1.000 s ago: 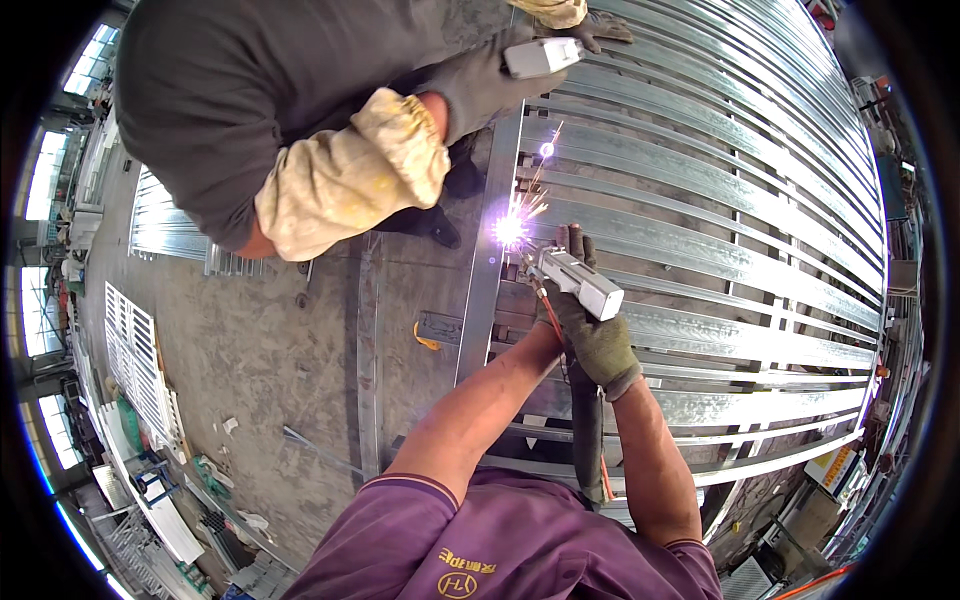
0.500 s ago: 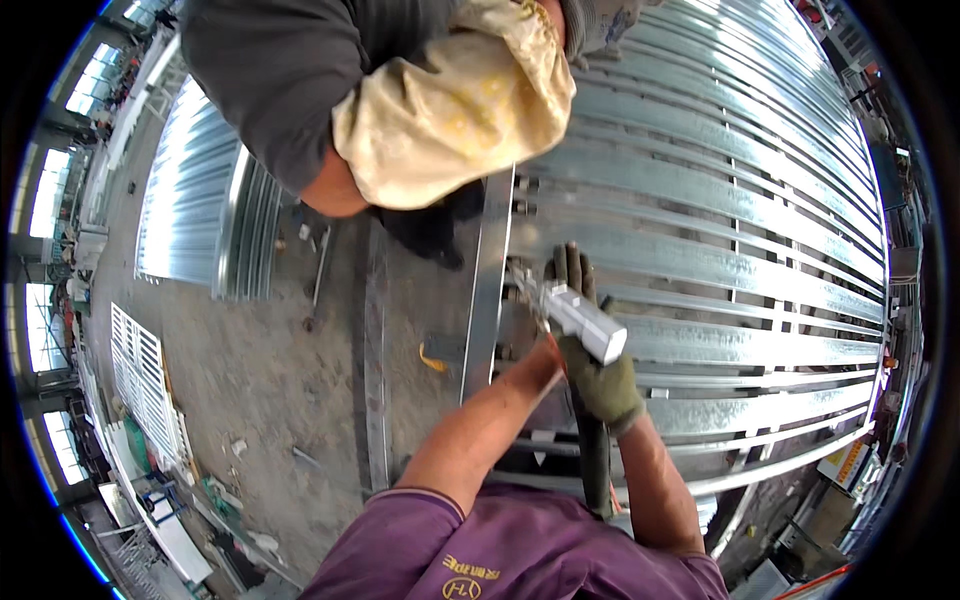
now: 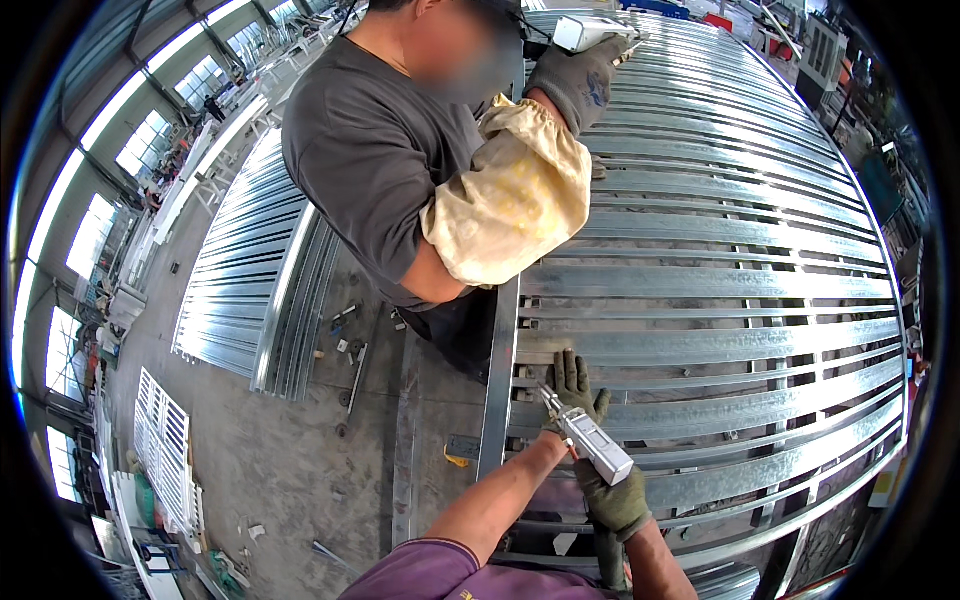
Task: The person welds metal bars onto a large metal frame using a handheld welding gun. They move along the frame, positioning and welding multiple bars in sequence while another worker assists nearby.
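Observation:
My right hand [image 3: 618, 503], in an olive work glove, is closed around the grip of a silver-white handheld laser welding gun [image 3: 598, 450]. The gun's narrow nozzle points up and left toward slat ends near the long frame bar [image 3: 497, 410]. Just beyond the nozzle, my left hand [image 3: 573, 388], gloved too, lies flat with its fingers stretched out over a galvanized metal slat [image 3: 690, 343]. The gun's body covers part of the left wrist area. A dark sleeved cable [image 3: 610, 557] hangs down beneath my right hand.
Across the frame's left side stands a co-worker in a grey shirt [image 3: 370, 150], whose gloved hand [image 3: 572, 88] holds a similar gun [image 3: 582, 33]. Stacked metal panels [image 3: 235, 290] and a white slatted panel [image 3: 162, 450] lie on the floor at left. Loose offcuts [image 3: 357, 375] lie nearby.
The view has tilted up, so everything sits lower in the picture and more of the co-worker shows. My left hand still lies flat and my right still holds the laser welding gun.

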Demonstrator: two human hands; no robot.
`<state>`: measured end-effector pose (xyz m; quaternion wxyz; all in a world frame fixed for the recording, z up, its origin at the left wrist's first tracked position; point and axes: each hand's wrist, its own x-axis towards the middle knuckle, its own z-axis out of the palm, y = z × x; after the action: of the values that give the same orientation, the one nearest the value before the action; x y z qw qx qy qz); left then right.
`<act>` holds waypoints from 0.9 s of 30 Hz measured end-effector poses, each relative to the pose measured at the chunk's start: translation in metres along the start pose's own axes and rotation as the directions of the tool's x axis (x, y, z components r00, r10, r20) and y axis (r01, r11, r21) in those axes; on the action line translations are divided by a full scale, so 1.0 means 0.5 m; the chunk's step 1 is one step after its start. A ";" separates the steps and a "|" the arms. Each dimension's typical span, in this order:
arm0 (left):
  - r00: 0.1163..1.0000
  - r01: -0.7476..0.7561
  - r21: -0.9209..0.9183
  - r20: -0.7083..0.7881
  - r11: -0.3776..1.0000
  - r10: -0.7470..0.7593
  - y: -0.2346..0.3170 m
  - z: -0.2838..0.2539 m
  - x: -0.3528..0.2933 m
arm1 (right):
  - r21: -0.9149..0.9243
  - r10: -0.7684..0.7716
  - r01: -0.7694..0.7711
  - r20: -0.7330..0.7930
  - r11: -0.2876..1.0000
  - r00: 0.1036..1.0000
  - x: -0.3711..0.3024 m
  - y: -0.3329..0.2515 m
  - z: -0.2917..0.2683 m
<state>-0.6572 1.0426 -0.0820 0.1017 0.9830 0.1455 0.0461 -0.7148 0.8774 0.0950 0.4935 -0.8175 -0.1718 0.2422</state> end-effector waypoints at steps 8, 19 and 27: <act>0.996 -0.050 0.022 -0.072 0.999 0.051 -0.014 0.008 -0.003 | 0.014 -0.150 0.156 -0.200 0.988 0.968 -0.051 0.045 -0.041; 1.000 -0.019 0.096 -0.019 0.995 0.021 -0.011 0.018 0.001 | 0.012 -0.164 0.173 -0.249 0.985 0.954 -0.103 0.089 -0.104; 0.998 0.006 0.110 0.066 0.994 -0.014 -0.013 0.004 0.001 | 0.017 -0.104 0.111 -0.238 0.994 0.966 -0.142 0.122 -0.145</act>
<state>-0.6583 1.0484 -0.0854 0.0525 0.9874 0.1493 0.0045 -0.7297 0.7607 0.0855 0.5352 -0.8224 -0.1522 0.1183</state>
